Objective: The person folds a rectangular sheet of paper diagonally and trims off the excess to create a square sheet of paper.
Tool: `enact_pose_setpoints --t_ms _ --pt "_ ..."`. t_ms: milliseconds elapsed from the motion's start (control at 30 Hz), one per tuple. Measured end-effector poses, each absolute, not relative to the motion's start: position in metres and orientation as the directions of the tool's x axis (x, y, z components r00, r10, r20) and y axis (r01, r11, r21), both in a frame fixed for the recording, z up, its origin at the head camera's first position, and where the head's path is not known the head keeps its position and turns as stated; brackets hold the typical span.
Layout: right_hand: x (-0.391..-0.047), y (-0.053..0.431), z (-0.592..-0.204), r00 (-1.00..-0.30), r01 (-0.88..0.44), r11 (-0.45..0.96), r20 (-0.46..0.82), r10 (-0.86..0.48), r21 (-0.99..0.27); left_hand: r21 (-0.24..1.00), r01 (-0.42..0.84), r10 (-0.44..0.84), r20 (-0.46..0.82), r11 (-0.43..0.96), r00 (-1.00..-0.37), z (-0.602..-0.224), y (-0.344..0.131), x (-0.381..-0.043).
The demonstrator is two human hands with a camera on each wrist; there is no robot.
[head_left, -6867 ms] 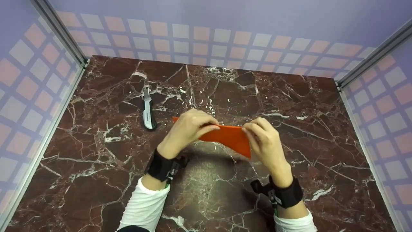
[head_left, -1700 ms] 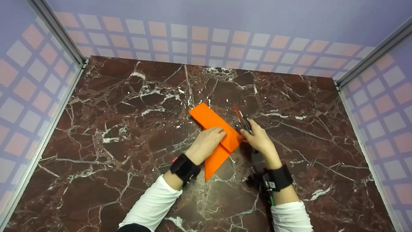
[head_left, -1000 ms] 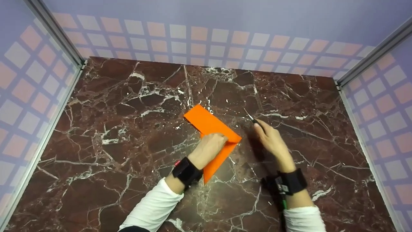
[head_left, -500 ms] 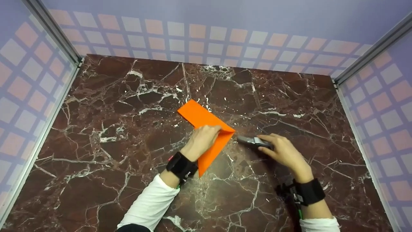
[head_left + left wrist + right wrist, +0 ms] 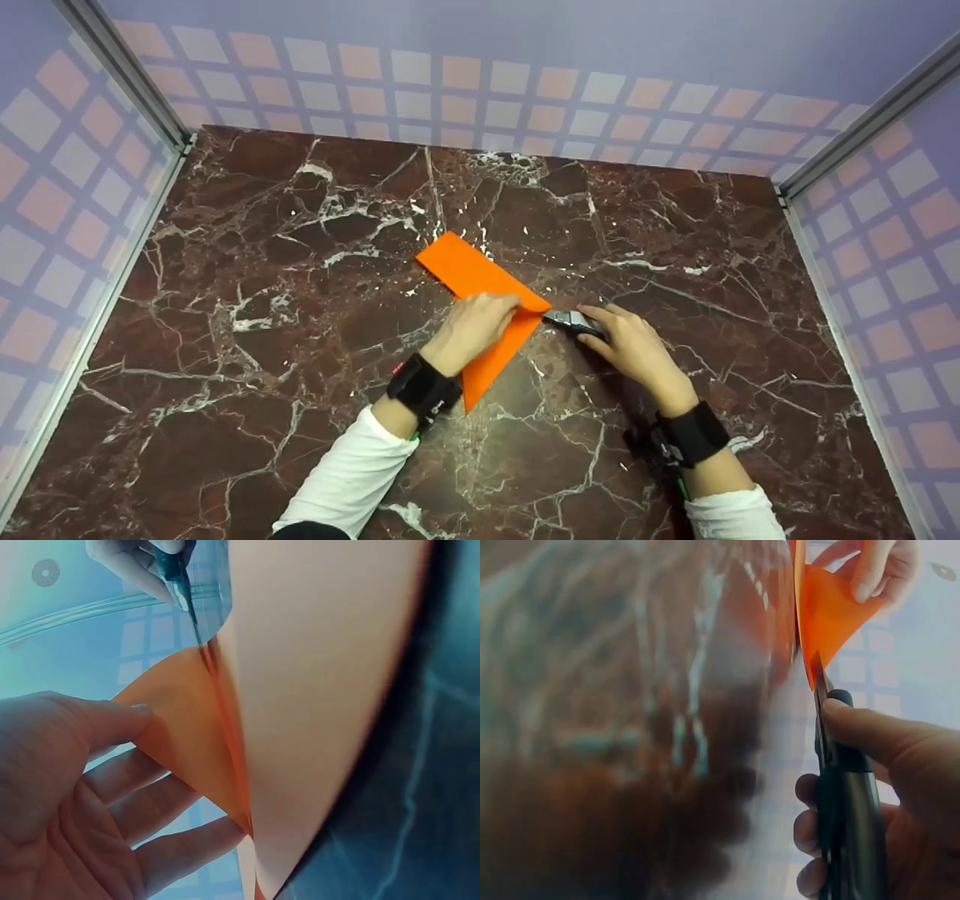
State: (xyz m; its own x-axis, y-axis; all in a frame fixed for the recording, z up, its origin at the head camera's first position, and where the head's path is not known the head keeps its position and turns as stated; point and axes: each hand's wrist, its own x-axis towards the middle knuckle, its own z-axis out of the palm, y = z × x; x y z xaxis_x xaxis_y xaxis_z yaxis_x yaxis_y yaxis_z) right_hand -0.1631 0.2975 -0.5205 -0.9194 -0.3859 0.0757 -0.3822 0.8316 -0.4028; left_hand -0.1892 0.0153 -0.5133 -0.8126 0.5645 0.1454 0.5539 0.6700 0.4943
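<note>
A folded sheet of orange paper (image 5: 480,266) lies on the table, bent into an angled shape. My left hand (image 5: 472,330) pinches its upper flap between thumb and fingers and lifts it, so the fold gapes toward the right corner. In my right hand (image 5: 637,345) is a utility knife (image 5: 574,321), gripped by its grey and black handle. Its blade (image 5: 821,671) is at the paper's right corner; in the left wrist view the knife tip meets the end of the fold, between the raised flap (image 5: 180,709) and the lower layer.
The table (image 5: 225,420) is dark red marbled stone, with small white specks (image 5: 484,244) scattered beyond the paper. Pale walls with a square pattern (image 5: 461,105) stand at the back and on both sides.
Earlier both hands held the paper up while the knife lay at left. The paper now lies on the table; my right hand took the knife, swung it round and brought it to the corner.
</note>
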Motion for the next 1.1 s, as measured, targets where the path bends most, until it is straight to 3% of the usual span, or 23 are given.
enact_pose_setpoints --t_ms 267,700,1100 --pt "-0.166 0.294 -0.521 -0.92 -0.374 0.852 0.029 -0.391 -0.366 0.478 0.531 0.606 -0.003 0.699 -0.795 -0.511 0.014 -0.183" --pt "-0.173 0.294 -0.522 -0.907 -0.402 0.838 0.036 -0.419 -0.369 0.306 0.397 0.464 -0.191 0.865 -0.865 -0.509 0.024 -0.174" --pt "-0.178 0.299 -0.523 -0.913 -0.386 0.855 0.013 -0.407 -0.346 0.329 0.397 0.481 -0.231 0.857 -0.846 -0.508 0.02 -0.181"
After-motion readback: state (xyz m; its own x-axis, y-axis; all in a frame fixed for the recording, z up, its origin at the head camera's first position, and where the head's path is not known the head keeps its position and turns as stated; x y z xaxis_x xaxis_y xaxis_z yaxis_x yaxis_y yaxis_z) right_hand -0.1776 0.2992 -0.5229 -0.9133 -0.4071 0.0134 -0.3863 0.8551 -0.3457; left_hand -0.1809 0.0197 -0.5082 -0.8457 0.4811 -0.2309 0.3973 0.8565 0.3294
